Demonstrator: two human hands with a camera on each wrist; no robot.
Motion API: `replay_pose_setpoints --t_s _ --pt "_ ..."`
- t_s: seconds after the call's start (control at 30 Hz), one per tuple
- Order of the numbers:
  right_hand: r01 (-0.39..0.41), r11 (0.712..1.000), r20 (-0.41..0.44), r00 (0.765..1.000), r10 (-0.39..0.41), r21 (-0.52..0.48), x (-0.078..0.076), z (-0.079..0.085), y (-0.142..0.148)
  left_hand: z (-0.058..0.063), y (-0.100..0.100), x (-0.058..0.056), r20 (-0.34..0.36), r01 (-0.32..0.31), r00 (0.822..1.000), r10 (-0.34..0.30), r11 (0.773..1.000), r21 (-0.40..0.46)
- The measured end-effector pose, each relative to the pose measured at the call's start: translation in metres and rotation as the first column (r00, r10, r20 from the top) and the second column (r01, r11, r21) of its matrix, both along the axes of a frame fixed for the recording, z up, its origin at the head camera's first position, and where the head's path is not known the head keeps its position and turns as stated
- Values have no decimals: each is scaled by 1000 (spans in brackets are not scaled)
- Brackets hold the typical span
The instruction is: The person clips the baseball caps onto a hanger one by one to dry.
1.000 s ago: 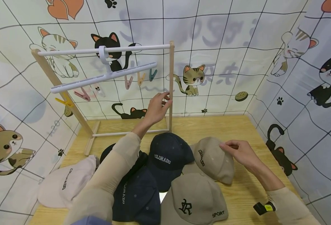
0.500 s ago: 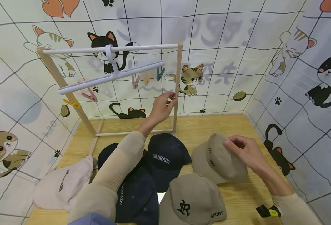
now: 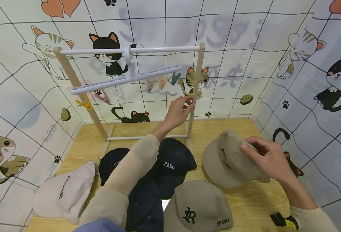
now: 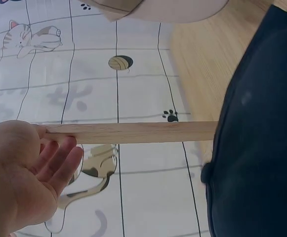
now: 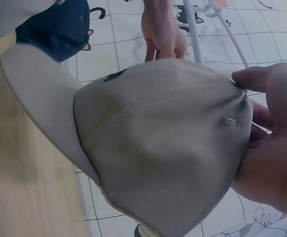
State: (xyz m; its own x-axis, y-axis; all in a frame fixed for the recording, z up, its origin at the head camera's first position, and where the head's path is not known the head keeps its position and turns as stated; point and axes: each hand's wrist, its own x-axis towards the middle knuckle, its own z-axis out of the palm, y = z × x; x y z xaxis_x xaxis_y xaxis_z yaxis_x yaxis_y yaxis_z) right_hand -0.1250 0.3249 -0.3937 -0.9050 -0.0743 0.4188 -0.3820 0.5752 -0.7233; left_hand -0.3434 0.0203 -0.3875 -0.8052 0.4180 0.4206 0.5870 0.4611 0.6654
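Note:
My left hand (image 3: 177, 111) pinches the right wooden upright (image 3: 198, 77) of a small drying rack between thumb and fingers. In the left wrist view the fingertips bear on the edge of that upright (image 4: 133, 133). On the right, my right hand (image 3: 270, 158) pinches the top of a beige baseball cap (image 3: 231, 162), its crown creased under the thumb. The right wrist view shows this cap (image 5: 168, 143) tilted, brim to the left. A white hanger (image 3: 132, 77) hangs askew from the rack's top bar (image 3: 164, 49).
Beige "SPORT" cap (image 3: 202, 206) lies at the front, with dark navy caps (image 3: 173, 161) to its left and a pale pink cap (image 3: 63, 193) farther left. Clothespins (image 3: 163, 83) hang below the hanger. A yellow clip (image 3: 84, 102) is at the left upright. Cat-print walls enclose the wooden table (image 3: 222, 125).
The rack has shifted to the right with my left hand on its upright. My right hand has drawn the beige cap to the right, away from the other caps, and tipped it.

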Motion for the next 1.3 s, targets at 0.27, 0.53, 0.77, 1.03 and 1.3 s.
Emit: replay_pose_setpoints --t_s 0.27,0.53,0.77,1.03,1.3 --pt "-98 983 -174 982 71 -156 1 1 6 4 25 6 3 50 999 -50 999 -21" --pt "-150 962 -268 959 87 -228 0 6 8 6 46 8 1 84 996 -84 996 -41" --pt "-188 952 -329 939 101 -242 -3 7 8 5 60 13 19 112 994 -111 993 -43" --pt "-273 922 -386 909 154 -276 -10 11 6 3 69 15 25 167 986 -166 986 -19" --pt "-309 916 -415 891 185 -255 -13 27 -7 -1 64 14 43 168 985 -168 986 9"
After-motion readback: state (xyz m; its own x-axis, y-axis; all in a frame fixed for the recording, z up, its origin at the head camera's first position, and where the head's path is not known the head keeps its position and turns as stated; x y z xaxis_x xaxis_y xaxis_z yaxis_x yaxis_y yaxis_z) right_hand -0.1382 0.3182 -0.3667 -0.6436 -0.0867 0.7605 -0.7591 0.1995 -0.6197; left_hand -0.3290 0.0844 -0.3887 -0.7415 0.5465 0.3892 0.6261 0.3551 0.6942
